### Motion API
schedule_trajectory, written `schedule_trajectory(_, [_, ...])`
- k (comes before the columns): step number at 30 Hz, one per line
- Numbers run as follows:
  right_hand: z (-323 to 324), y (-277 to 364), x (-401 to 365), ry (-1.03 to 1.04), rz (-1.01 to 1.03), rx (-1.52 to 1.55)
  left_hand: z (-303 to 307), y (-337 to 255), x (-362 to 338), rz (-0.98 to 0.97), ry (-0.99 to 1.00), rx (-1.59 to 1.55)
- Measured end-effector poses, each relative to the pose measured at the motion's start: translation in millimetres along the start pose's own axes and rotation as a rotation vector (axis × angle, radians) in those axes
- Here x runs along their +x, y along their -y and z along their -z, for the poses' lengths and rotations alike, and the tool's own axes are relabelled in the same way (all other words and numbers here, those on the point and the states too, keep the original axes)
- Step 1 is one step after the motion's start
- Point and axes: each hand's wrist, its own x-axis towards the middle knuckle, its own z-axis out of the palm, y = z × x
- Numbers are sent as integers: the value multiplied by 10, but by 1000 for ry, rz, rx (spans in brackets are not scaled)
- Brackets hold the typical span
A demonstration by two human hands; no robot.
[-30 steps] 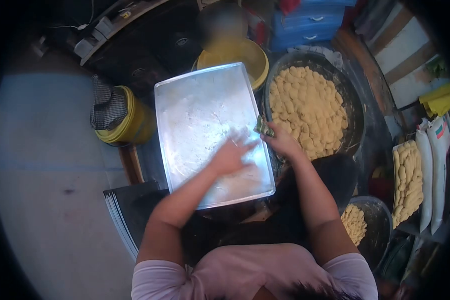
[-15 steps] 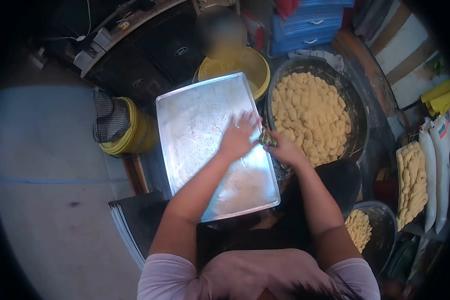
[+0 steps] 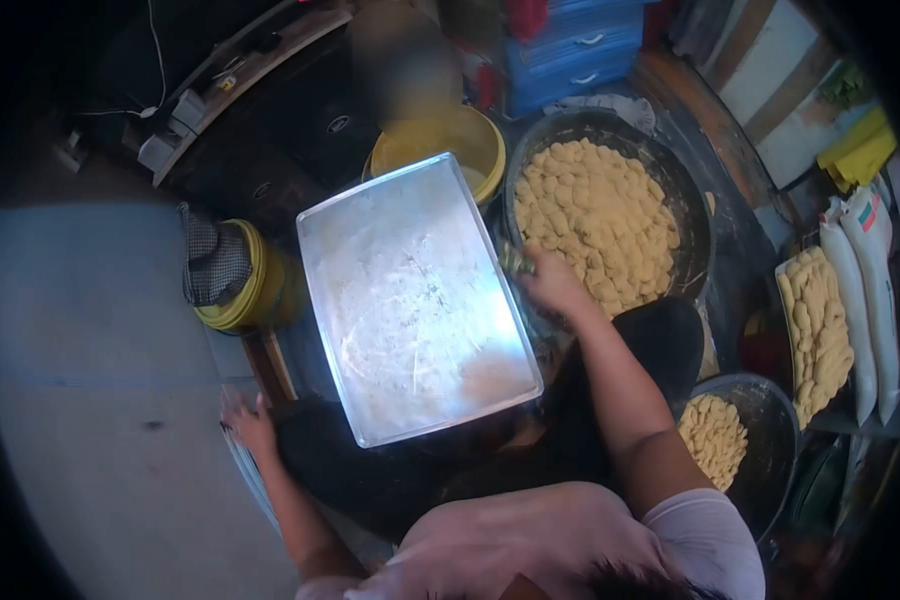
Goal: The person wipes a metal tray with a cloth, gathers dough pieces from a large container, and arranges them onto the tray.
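A floured metal baking tray (image 3: 410, 290) lies in front of me. My right hand (image 3: 550, 282) rests at the tray's right edge, by the rim of a big dark bowl (image 3: 692, 235) heaped with pale dough pieces (image 3: 595, 215); a small green packet (image 3: 515, 262) shows at its fingertips. My left hand (image 3: 250, 420) is low on the left, fingers spread, touching the top of a stack of dark trays (image 3: 310, 460).
Behind the tray stands a yellow tub (image 3: 440, 145); a yellow bucket (image 3: 260, 290) with a checked cloth (image 3: 213, 262) sits left. A smaller bowl of dough pieces (image 3: 715, 435) and a tray of dough pieces (image 3: 818, 325) lie right, beside white sacks (image 3: 875, 290). Grey floor spreads left.
My left hand has left the floured tray and swung down to the left onto the stack of dark trays. My right hand stays at the tray's right edge.
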Motion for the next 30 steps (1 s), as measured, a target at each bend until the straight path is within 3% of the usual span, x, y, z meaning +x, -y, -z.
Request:
schedule_trajectory(1, [130,121,-39,-111,-17,13,5,260,-291,31,-8,-196])
schedule_trajectory(2, [239,239,-89,-221,-30,23,-210,625,-509,79,167,-437])
schedule_trajectory(3, [261,359,-136,-222,-32,21,-120,497,-883,122,123,-789])
schedule_trajectory(4, [227,521,-171,-336,95,178,5,318,-1307,166,75,-1140])
schedule_trajectory(5, [183,714,-213,-447,222,336,-82,396,-1512,240,128,-1263])
schedule_trajectory(7, [5,1248,-437,-329,356,517,-189,732,-1775,316,180,-1382])
schedule_trajectory(9, [-486,1617,-608,-229,630,494,-228,1163,-1695,175,852,-1517])
schedule_trajectory(10, [-803,1724,-661,-200,929,412,-213,1301,-1630,169,848,-1517])
schedule_trajectory(13, [-1462,1934,-1304,202,1291,198,23,1635,-1427,248,168,-763])
schedule_trajectory(14, [-1892,1822,-1498,212,1425,175,248,1525,-1412,244,164,-765])
schedule_trajectory(15, [-2138,1699,-1603,636,1453,-10,594,1260,-1401,204,74,-749])
schedule_trajectory(16, [-2328,1463,-1695,815,1496,-210,838,1003,-1405,167,-16,-733])
schedule_trajectory(18, [-2427,1396,-1678,825,1465,-133,1066,668,-1353,106,-36,-798])
schedule_trajectory(19, [-2234,1499,-1657,835,1429,-60,1182,475,-1299,40,-53,-867])
schedule_trajectory(20, [-2046,1623,-1558,1003,1310,-108,1311,267,-1241,-26,-25,-978])
schedule_trajectory(21, [-1758,1744,-1425,948,1256,64,1411,38,-1177,-91,7,-1089])
schedule_trajectory(22, [-1521,1815,-1340,891,1194,230,1420,-185,-1109,-90,125,-1352])
schedule_trajectory(23, [-1296,1838,-1353,496,1186,395,1391,-435,-1046,-88,250,-1617])
schedule_trajectory(24, [-809,1978,-1398,412,1031,458,1301,-739,-958,-182,492,-1816])
schedule_trajectory(25, [-679,2017,-1423,0,1096,494,1244,-1056,-920,-280,753,-1996])
schedule_trajectory(27, [-318,2021,-1480,-136,1090,485,1554,-1890,-1486,-183,932,-2298])
schedule_trajectory(29, [-172,1908,-1485,-305,1293,408,1603,-2466,-1609,-373,1407,-1706])
schedule_trajectory(30, [-139,1720,-1397,-272,1375,141,1687,-2689,-1739,-375,1651,-1726])
